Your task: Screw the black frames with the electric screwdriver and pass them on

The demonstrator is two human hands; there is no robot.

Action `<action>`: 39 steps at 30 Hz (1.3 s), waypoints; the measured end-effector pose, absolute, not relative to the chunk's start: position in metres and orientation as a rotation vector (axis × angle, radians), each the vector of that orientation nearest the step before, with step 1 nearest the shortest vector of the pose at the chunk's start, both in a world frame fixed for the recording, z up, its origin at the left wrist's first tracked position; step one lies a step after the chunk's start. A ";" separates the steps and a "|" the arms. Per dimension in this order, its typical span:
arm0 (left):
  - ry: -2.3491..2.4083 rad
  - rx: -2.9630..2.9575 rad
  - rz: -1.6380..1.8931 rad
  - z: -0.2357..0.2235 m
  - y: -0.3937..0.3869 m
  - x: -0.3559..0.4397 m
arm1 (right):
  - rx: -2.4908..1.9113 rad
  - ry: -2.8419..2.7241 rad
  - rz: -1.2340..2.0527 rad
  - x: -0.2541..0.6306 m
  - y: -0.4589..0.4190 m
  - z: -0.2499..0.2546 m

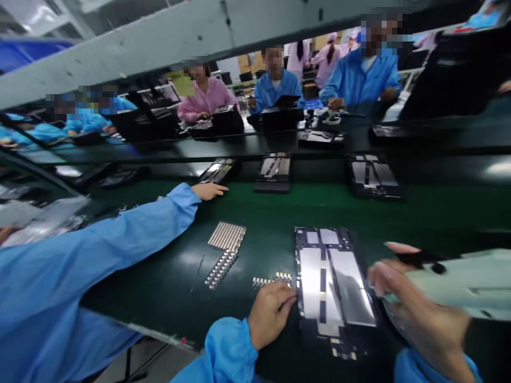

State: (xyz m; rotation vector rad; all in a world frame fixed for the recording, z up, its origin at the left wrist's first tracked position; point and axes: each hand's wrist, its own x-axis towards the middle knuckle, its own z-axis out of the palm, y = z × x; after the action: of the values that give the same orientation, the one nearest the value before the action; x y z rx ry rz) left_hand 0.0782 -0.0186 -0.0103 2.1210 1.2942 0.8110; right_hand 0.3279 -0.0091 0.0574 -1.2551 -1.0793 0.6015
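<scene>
Panel-like device [325,282] lies flat on the dark green worktop [167,284], black frame, silver plates facing up. Clock read from the device's middle, twelve being away from the wearer. Long axis runs from between eleven and twelve down to between five and six, far end leaning slightly left; the two small silver rectangles sit at that far end. Left hand [271,314] at eight to nine o'clock, thumb and forefinger drawn together right at the device's left edge; cannot tell if anything small is pinched between them. Right hand [425,314] at about four, motion-blurred, fingers loosely curled beside the right edge; grip cannot be made out. Pale green object [459,284] with a black nose at three, alongside the right hand; cannot tell whether it is held. Short rows of small metallic pieces [261,282] at nine, near the left hand. Striped block of pieces [225,236] at ten, with a slanting double row [221,269] nearer the wearer. Similar devices at ten [217,170], eleven [274,166] and one [371,173]. Co-worker's hand [211,191], blue sleeve, reaches in beside the ten o'clock one.
</scene>
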 end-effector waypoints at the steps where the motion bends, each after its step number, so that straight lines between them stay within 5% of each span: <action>1: 1.302 2.093 0.823 -0.011 -0.017 0.080 | -1.198 -1.129 0.674 0.310 0.002 0.062; 11: 1.374 1.697 1.295 -0.020 -0.022 0.058 | -1.022 -1.254 0.887 0.217 0.076 0.047; 18: 1.122 2.244 0.965 -0.036 -0.017 0.046 | -1.041 -1.253 0.860 0.217 0.076 0.046; 31: 1.165 2.228 1.136 0.000 -0.046 0.050 | -1.081 -1.267 0.912 0.212 0.071 0.038; 39: 0.757 2.207 0.912 -0.058 -0.084 0.131 | -1.012 -1.219 0.762 0.223 0.068 0.059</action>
State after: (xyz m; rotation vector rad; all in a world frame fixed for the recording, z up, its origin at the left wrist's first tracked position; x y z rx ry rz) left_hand 0.1312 -0.0842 -0.0580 2.2069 0.7570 0.9116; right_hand 0.2230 0.0683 0.0587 -1.0124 -1.2195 0.7619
